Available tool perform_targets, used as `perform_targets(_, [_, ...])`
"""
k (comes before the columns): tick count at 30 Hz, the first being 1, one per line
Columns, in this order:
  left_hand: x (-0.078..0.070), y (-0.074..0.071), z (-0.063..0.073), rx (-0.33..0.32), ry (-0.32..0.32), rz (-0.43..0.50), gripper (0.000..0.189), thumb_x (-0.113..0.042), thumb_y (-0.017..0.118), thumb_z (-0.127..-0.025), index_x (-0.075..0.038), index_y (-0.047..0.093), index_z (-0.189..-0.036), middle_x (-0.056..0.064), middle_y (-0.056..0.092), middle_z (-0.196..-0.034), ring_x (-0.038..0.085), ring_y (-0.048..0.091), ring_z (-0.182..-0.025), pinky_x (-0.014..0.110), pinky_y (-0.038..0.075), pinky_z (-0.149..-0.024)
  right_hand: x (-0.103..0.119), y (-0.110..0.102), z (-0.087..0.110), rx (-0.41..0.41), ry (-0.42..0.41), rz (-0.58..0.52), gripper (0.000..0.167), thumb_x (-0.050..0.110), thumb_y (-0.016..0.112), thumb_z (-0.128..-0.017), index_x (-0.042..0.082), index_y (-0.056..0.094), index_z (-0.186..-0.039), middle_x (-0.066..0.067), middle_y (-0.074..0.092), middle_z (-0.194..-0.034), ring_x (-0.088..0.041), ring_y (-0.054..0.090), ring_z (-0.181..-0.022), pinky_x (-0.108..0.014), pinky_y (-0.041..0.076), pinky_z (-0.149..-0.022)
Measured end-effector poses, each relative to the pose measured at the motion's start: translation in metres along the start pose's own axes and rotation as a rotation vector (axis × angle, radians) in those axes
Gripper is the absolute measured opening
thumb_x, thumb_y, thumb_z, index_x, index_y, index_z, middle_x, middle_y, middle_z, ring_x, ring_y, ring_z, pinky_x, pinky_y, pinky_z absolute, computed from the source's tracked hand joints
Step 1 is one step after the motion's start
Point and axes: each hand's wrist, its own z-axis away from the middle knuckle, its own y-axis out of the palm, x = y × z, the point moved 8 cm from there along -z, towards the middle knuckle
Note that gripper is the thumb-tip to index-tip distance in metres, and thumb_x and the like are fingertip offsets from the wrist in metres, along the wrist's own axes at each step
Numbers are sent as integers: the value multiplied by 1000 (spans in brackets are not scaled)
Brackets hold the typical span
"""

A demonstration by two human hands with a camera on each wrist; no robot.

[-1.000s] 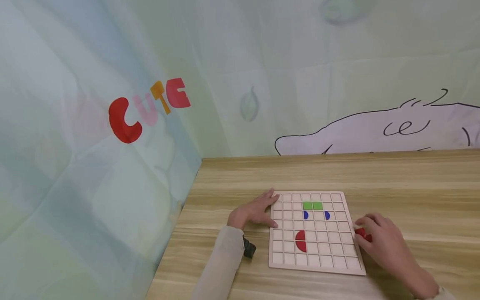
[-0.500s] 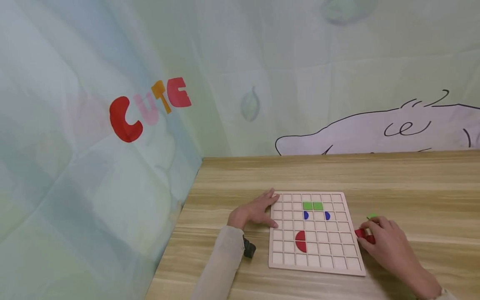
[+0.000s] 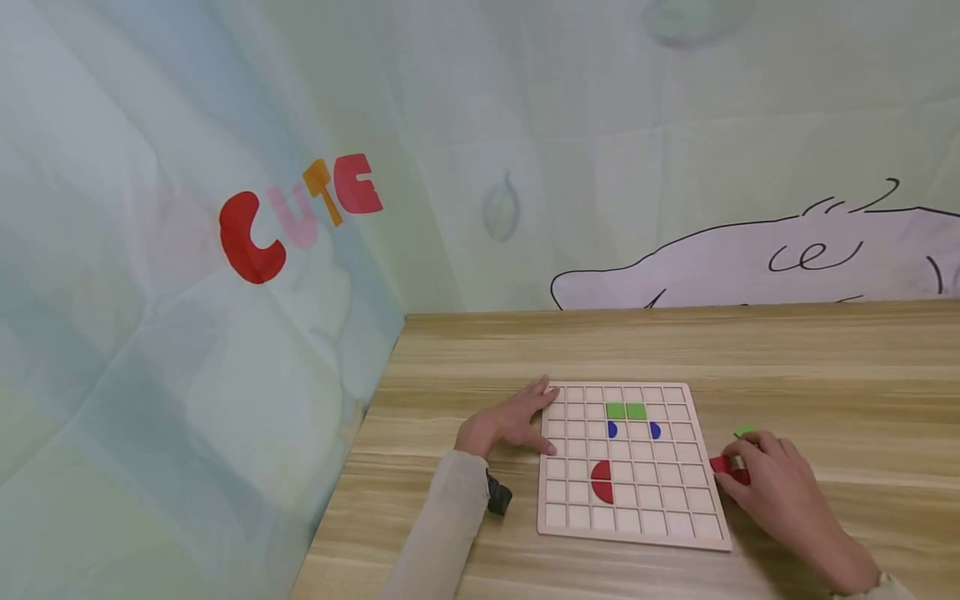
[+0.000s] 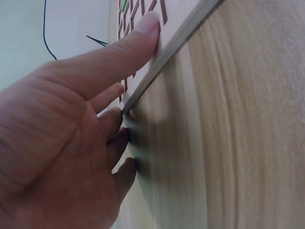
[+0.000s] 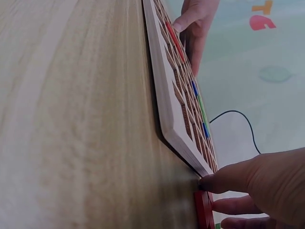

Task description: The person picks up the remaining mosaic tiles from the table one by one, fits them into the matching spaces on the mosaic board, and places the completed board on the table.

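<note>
A pale wooden grid board lies flat on the table. Set in its squares are two green squares, two blue half-round pieces and two red quarter-round pieces. My left hand rests at the board's left edge, thumb on the rim and fingers spread. Beyond the right edge, my right hand pinches at red pieces between thumb and fingers; they show close to the board's side in the right wrist view. A green piece lies just past the fingertips, partly covered.
The wood-grain table runs back to a printed cloth backdrop with coloured letters on its left side. A black strap piece sits on my left wrist, close to the board.
My right hand has shifted slightly right, uncovering more of the red pieces and the green piece behind them. The left hand and the board have stayed in place.
</note>
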Motion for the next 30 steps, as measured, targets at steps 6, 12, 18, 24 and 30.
perform_targets(6, [0, 1, -1, 0, 1, -15, 93, -36, 74, -82, -20, 17, -154, -1, -1, -163, 16, 1, -150, 39, 14, -121, -1, -1, 0, -13, 4, -11, 24, 15, 80, -70, 2, 66, -85, -25, 58, -100, -44, 53, -91, -57, 40, -77])
perform_targets(12, [1, 0, -2, 4, -4, -4, 93, -36, 75, -82, -20, 18, -154, -1, -1, -163, 17, 1, -150, 41, 14, -120, 2, -4, 0, -31, 11, -11, 28, 17, 80, -70, 0, 66, -88, -25, 58, -100, -42, 53, -91, -56, 40, -79])
perform_targets(18, [2, 1, -2, 4, -9, -22, 93, -37, 74, -83, -21, 17, -155, -2, -2, -163, 16, 1, -150, 39, 14, -121, 5, -5, -1, -43, 7, -25, 29, 17, 79, -71, -1, 66, -89, -25, 59, -100, -42, 53, -93, -55, 40, -81])
perform_targets(24, [2, 0, -2, 0, -5, -8, 93, -37, 74, -82, -20, 18, -154, -2, -2, -163, 16, 0, -150, 40, 13, -121, 10, -7, -3, -55, -16, -62, 27, 18, 79, -72, 1, 68, -90, -21, 60, -100, -39, 53, -94, -52, 39, -80])
perform_targets(30, [3, 1, -3, 0, -2, -10, 94, -37, 74, -82, -21, 17, -155, -2, -2, -163, 16, 0, -150, 40, 13, -121, 19, -8, -4, -56, -46, -73, 30, 20, 81, -72, 0, 69, -91, -22, 61, -101, -38, 55, -91, -53, 40, -78])
